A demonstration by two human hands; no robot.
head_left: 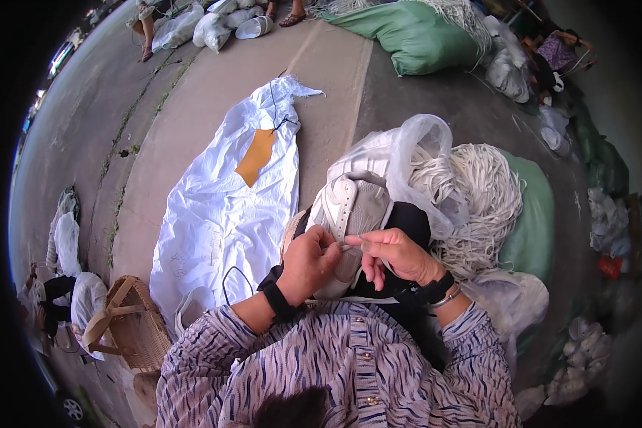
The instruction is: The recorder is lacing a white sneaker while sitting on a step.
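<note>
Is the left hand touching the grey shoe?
Touching. The head view shows the left hand pressed against the grey shoe, fingers on it, no gap.

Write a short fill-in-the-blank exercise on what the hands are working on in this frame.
1. Both hands grip a light grey ____ on the lap.
2. The left hand and right hand pinch a white ____ between them.
3. The bundle of white laces lies on the person's ____ side.

Missing words: shoe; lace; right

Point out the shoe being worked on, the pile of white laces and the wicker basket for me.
shoe (357,203): head view, on its pale grey upper, above both hands.
pile of white laces (481,192): head view, on the middle of the heap.
wicker basket (139,335): head view, on its woven side wall.
</note>
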